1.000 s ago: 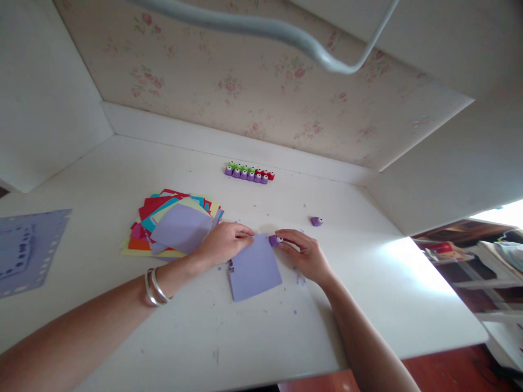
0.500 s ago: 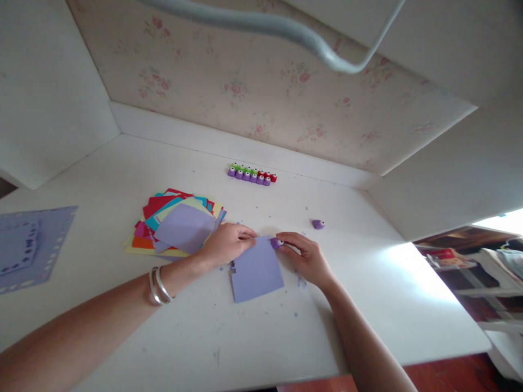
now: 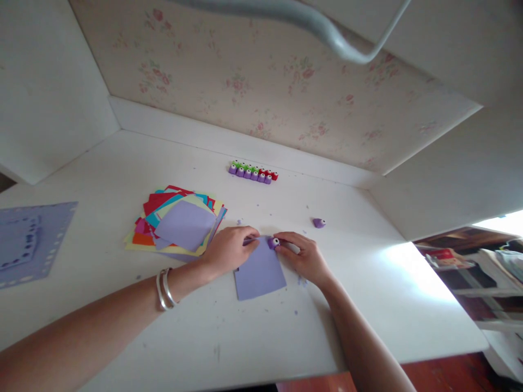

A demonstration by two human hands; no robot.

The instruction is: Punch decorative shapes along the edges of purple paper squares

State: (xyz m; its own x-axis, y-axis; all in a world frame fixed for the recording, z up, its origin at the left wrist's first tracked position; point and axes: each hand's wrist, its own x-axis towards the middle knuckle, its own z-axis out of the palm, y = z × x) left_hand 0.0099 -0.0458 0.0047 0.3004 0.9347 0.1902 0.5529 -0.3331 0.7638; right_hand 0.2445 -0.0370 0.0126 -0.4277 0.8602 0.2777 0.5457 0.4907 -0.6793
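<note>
A light purple paper square [image 3: 261, 275] lies on the white desk between my hands. My left hand [image 3: 232, 246] pinches its upper left part between thumb and fingers and covers that corner. Against the paper's top right edge sits a small purple punch [image 3: 273, 243] with a white top, held between the thumb and fingers of my right hand [image 3: 301, 256]. Part of a notched left edge shows below my left hand. A second purple punch [image 3: 319, 222] lies on its side beyond my right hand.
A fanned pile of coloured papers [image 3: 186, 226] is left of my left hand. Rows of green, red and purple punches [image 3: 254, 173] stand near the wall. Purple sheets with punched borders [image 3: 61, 239] lie far left. Paper bits dot the desk [image 3: 183, 337].
The punch in my right hand has shifted slightly left along the paper's top edge. My left hand now covers more of the paper's left side, and the paper has moved slightly right.
</note>
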